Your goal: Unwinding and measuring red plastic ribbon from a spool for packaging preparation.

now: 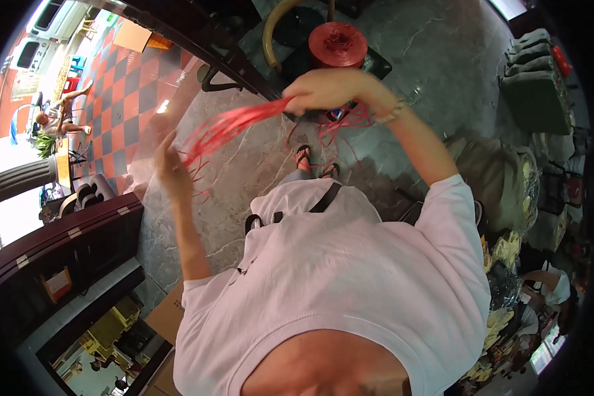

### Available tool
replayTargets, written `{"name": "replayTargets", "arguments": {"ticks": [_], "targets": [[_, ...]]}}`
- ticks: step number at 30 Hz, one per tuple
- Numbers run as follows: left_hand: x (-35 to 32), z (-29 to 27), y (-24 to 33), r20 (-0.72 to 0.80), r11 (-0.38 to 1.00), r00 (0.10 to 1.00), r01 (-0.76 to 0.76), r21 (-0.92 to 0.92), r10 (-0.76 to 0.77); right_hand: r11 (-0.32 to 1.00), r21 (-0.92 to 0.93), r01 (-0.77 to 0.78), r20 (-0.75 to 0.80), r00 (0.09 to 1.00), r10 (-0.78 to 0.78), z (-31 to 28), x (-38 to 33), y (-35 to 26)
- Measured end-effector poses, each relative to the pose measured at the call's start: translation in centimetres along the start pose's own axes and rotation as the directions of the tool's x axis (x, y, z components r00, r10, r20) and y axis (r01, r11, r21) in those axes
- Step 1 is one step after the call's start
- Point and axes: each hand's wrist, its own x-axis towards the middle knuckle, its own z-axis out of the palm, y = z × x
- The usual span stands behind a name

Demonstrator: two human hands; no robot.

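Note:
A bundle of thin red plastic twine strands (234,127) stretches between my two hands, blurred by motion. My right hand (330,90) is closed round its upper end, and loose red strands (333,132) hang below that hand. At the left, my left hand (173,168) grips the other end, with one finger pointing up; short ends stick out beside it. Just beyond my right hand, a round spool of red twine (338,45) rests on a dark surface.
A dark door frame (228,49) runs past the far left of the spool, by red and grey checkered tiles (122,92). Grey stacked items (534,82) stand at right, above bulky sacks (488,178). A dark wooden cabinet (105,228) is at left. A person (59,119) sits outside.

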Motion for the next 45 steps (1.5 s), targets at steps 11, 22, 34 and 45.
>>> {"name": "replayTargets", "arguments": {"ticks": [11,22,34,45], "targets": [[-1.1,6.9,5.9,0.402,0.982,0.910,0.155,-0.112,-0.098,0.977,0.188,-0.100,0.267,0.963,0.047,0.9,0.0,2.5],[-2.3,4.6,-5.1,0.210,0.987,0.973,0.060,0.149,-0.091,0.944,0.194,-0.268,0.033,0.963,0.267,1.7,-5.6,8.3],[-0.5,10.8,6.1,0.640,1.000,0.768,-0.014,0.006,0.007,0.971,0.133,-0.201,0.151,0.972,0.181,0.4,-2.4,3.9],[-3.2,8.4,-1.6,0.553,0.990,0.825,-0.139,0.003,0.115,0.957,-0.100,-0.272,-0.042,0.962,0.269,-0.3,-4.1,6.9]]}}
